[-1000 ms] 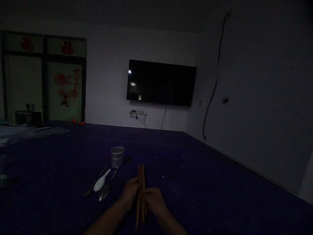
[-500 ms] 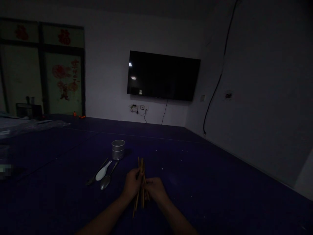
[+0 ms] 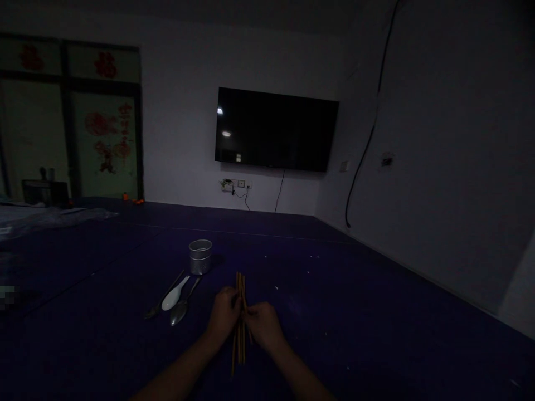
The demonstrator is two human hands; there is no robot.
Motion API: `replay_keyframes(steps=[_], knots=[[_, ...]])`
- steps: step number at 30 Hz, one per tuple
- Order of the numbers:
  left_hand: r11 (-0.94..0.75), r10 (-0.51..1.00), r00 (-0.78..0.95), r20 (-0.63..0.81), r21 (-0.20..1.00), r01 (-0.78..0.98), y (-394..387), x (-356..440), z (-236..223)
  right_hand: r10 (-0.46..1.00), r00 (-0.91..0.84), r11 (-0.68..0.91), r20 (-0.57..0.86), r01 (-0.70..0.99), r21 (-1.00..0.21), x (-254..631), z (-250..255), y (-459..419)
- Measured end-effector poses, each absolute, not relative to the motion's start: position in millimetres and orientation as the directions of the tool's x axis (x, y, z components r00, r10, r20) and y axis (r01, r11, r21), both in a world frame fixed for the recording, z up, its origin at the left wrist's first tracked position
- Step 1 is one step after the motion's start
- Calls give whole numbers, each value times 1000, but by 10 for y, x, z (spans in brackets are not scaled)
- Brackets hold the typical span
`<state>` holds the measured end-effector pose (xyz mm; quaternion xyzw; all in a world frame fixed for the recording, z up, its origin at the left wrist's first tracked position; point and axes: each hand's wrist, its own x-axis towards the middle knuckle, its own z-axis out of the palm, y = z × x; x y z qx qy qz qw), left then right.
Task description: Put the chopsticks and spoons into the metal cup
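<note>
Both my hands close on one bundle of chopsticks (image 3: 239, 345) in front of me, over the dark blue table (image 3: 355, 312). My left hand (image 3: 224, 312) wraps the bundle from the left, thumb on the near side. From the right, my right hand (image 3: 262, 323) pinches it, fingers touching the sticks just below the left thumb. The sticks' far ends rise above my hands and their near ends hang below. To the left lie a metal spoon (image 3: 179, 312), a white spoon (image 3: 174, 296) and a dark fork (image 3: 155, 309). Behind them stands a metal cup (image 3: 200, 259).
Crumpled clear plastic (image 3: 62, 218) lies at the table's far left. Small orange items (image 3: 136, 201) sit by the back edge. White specks (image 3: 276, 288) dot the surface right of my hands. A television (image 3: 276, 131) hangs on the far wall, and the right wall borders the table.
The chopsticks have drawn closer together and lie more parallel; before, their lower ends fanned out. My hands keep nearly the same place. The whole view has shifted slightly.
</note>
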<state>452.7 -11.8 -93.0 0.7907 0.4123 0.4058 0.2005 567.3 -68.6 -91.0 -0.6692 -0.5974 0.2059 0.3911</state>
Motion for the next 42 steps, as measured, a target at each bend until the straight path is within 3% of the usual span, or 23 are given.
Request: replay_keyframes(steps=[6, 10, 18, 27, 37, 42], knots=[[-582, 813, 336, 476, 640, 502, -102, 4506, -914, 947, 161, 103, 280, 671, -734, 5683, -888, -736], [-600, 800, 357, 482, 633, 490, -101, 4492, -907, 920, 233, 65, 316, 703, -708, 5691, -846, -778], [-625, 781, 425, 458, 566, 538, -126, 4474, -917, 934, 270, -85, 235, 807, -585, 5744, -839, -805], [-625, 781, 502, 372, 459, 632, -83, 4445, -918, 954, 211, -106, 212, 901, -421, 5680, -873, -861], [-582, 811, 539, 227, 407, 704, 41, 4394, -898, 957, 211, -133, 200, 929, -344, 5611, -827, -937], [-573, 819, 511, 261, 413, 708, 44, 4388, -884, 961, 182, -95, 206, 923, -373, 5596, -753, -968]])
